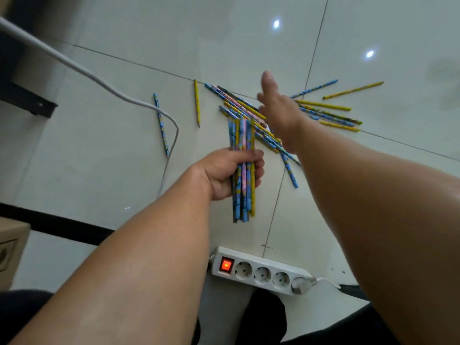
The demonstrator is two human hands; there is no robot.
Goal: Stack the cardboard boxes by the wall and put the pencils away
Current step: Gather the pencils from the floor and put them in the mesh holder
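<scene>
My left hand point(229, 174) grips a bundle of several blue, yellow and pink pencils point(242, 135), held upright over the white tiled floor. My right hand point(278, 105) reaches out flat above a scattered heap of pencils point(328, 115) on the floor, fingers straight, holding nothing. It hides the middle of the heap. A lone yellow pencil point(197, 103) and a lone blue pencil point(161, 124) lie further left. Two more pencils point(353, 90) lie at the far right.
A white power strip point(261, 271) with a lit red switch lies near me, one plug in it. A white cable point(99, 82) curves across the floor at the left. The corner of a cardboard box point(10, 247) shows at the left edge. Dark furniture stands at top left.
</scene>
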